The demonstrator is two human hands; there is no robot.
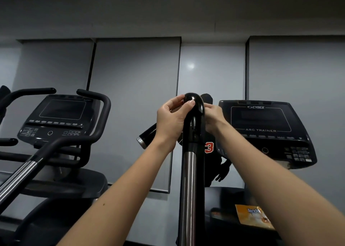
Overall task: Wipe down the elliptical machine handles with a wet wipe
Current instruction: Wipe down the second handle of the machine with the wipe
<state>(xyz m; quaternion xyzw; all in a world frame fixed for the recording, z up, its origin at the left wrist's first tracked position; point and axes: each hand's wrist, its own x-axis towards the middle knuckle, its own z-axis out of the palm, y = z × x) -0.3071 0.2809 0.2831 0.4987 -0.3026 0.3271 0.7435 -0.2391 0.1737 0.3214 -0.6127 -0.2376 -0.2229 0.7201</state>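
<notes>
A black elliptical handle rises up the middle of the view, with a chrome section lower down. My left hand pinches its rounded top, thumb and fingertips on the glossy end. My right hand presses against the handle's right side, and its fingers are hidden behind the bar. No wet wipe shows in either hand. An orange wet wipe pack lies on the dark machine body at lower right.
A second black bar with a chrome end pokes out behind my left wrist. The Cybex Arc Trainer console stands at right. Another machine's console and curved handles fill the left. Grey wall panels stand behind.
</notes>
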